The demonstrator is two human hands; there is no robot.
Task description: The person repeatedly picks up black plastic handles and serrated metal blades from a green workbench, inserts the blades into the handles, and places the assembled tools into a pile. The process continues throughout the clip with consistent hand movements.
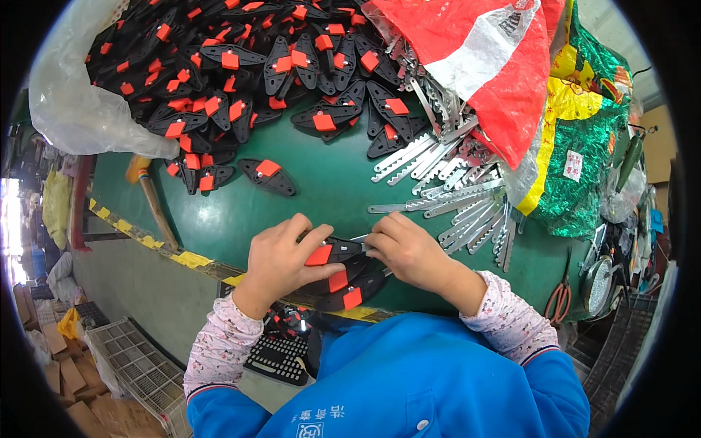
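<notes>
Blue jacket cloth [438, 372] filled the foreground; beyond it, the left hand [281, 257] had its fingers closed on a black piece [344, 250] with a red block [318, 256], near the front of the tabletop [208, 204]. Its long axis ran crosswise, narrow tip pointing right, where the right hand's [410, 250] fingers pinched a metal strip [358, 238].
</notes>
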